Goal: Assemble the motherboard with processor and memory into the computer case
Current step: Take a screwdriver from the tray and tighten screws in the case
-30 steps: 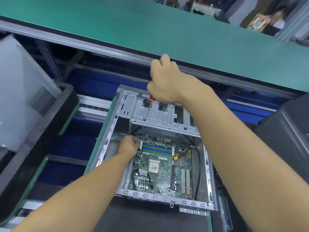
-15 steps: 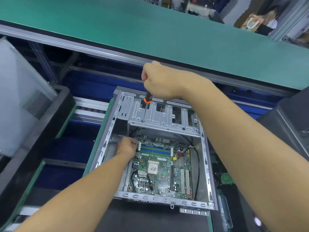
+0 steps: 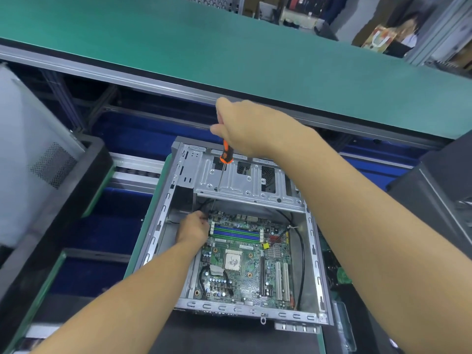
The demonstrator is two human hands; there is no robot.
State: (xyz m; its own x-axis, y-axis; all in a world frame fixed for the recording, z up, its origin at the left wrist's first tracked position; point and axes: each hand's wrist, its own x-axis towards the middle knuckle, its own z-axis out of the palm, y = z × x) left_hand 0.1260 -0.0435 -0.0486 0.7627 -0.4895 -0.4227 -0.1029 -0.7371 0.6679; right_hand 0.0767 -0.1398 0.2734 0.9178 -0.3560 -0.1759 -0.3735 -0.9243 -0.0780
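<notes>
Fingers (image 3: 221,108) of our right hand (image 3: 251,129) are wrapping round the orange screwdriver (image 3: 226,155). Its shaft is pointing down past the drive cage (image 3: 237,183) toward the far left corner of the motherboard (image 3: 245,274), where our left hand (image 3: 192,229) is resting with fingers curled, though we cannot tell whether it is pinching anything. We are judging the job well along: the board, carrying the processor (image 3: 232,261), is lying inside the computer case (image 3: 313,254), while screwing down is only starting and the memory slots (image 3: 236,232) are looking unfilled.
</notes>
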